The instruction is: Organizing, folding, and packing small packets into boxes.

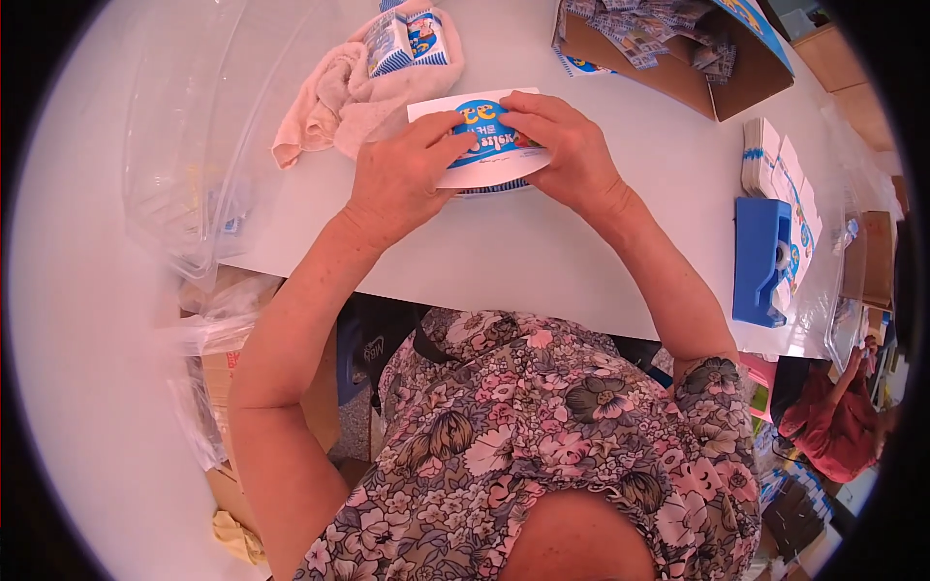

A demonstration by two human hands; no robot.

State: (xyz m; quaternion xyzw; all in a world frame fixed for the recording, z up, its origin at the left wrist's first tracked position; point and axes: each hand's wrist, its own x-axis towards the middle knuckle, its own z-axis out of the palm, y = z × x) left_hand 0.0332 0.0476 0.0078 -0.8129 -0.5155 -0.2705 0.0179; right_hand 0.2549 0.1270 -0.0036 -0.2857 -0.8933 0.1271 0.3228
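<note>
Between my two hands is a white printed card (pixel 489 172) with a blue oval and yellow and white lettering. It is held over the table, its near edge curved. Under that edge shows a strip of something blue-and-white striped (pixel 492 189), mostly hidden. My left hand (pixel 402 174) grips the card's left side with thumb and fingers on top. On the right side, my right hand (pixel 572 155) holds it with the fingers bent over the far edge. Just beyond the left hand lies a crumpled pink towel (pixel 325 107), with striped blue-and-white packets (pixel 389 44) on it.
An open cardboard box (pixel 731 95) of small packets lies at the far right. Nearer are a stack of folded white cartons (pixel 760 155) and a blue tape dispenser (pixel 759 257). Clear plastic trays (pixel 174 145) stand at left. Another person in dark red (pixel 833 431) is at far right.
</note>
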